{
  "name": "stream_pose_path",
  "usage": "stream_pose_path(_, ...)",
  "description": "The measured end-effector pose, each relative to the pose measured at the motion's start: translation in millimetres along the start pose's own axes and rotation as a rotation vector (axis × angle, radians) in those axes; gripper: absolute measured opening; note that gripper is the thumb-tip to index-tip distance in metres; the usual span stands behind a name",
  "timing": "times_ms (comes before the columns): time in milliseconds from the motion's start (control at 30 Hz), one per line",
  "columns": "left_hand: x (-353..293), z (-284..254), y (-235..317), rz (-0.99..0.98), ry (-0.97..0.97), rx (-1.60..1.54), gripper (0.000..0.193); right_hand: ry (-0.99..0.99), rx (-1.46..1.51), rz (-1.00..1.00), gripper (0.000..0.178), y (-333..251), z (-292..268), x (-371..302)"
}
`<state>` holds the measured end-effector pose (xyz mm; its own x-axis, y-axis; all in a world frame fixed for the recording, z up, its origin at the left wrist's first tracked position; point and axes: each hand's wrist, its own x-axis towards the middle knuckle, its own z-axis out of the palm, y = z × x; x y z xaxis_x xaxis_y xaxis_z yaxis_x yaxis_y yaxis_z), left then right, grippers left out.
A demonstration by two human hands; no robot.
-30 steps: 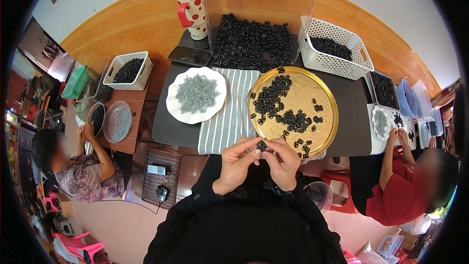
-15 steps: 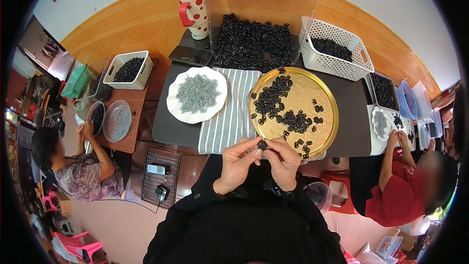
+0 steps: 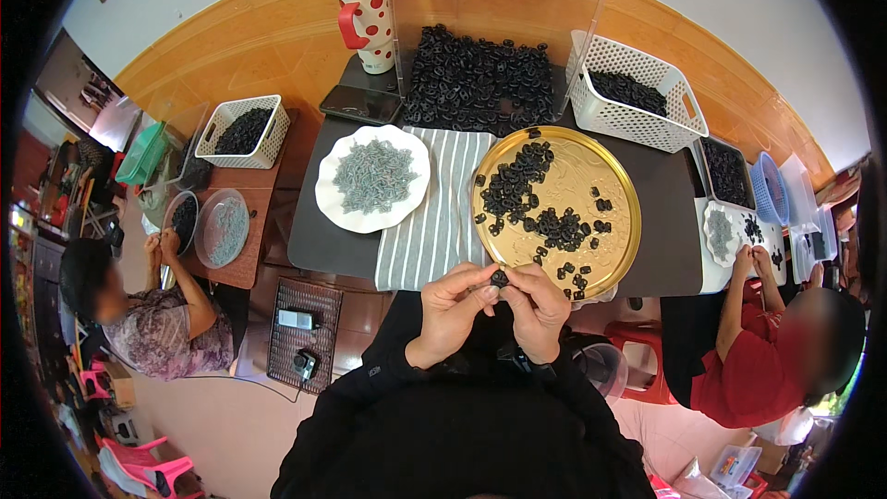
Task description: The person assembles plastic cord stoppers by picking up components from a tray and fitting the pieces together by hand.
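Note:
Between the fingertips of both hands, at the near rim of a round golden tray (image 3: 621,212), is a small black plastic part (image 3: 499,278). My left hand (image 3: 450,307) pinches it from the left, and my right hand (image 3: 536,308) grips it from the right. Many similar black parts (image 3: 511,187) lie in clusters on the tray. To its left, a striped grey cloth (image 3: 420,245) lies under a white scalloped plate (image 3: 334,206) heaped with small silvery metal pieces (image 3: 374,176). Fine detail of the held part is too small to make out.
Behind stand a clear bin (image 3: 499,0) of black parts, a white perforated basket (image 3: 637,125), a spotted tumbler (image 3: 373,32) and a dark phone (image 3: 360,104). One person (image 3: 152,323) works at a table on the left, another (image 3: 771,351) on the right.
The black part between my fingers has turned slightly and shows more of its face. My hands have barely shifted.

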<state>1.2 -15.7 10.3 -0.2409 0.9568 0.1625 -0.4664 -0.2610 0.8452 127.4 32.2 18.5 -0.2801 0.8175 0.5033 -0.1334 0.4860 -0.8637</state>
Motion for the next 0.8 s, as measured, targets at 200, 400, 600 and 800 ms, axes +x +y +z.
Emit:
stream_pose_path(200, -1.1, 0.7, 3.1, -0.009, 0.001, 0.027, 0.030, 0.025, -0.025, -0.026, 0.027, -5.1, 3.6, -2.4)
stream_pose_path(400, -1.3, -1.0, 2.7, -0.001, -0.023, 0.037, 0.030, 0.060, -0.043, -0.016, 0.024, -11.9, 7.0, -3.8)
stream_pose_path(600, -2.2, -0.7, 2.7, -0.001, -0.050, 0.032, 0.029, 0.049, -0.175, -0.147, 0.024, -9.1, 7.5, -3.8)
stream_pose_path(800, -2.4, -2.9, -2.4, -0.010, -0.050, 0.002, 0.027, 0.048, -0.168, -0.175, 0.021, -12.5, 10.6, 1.1)
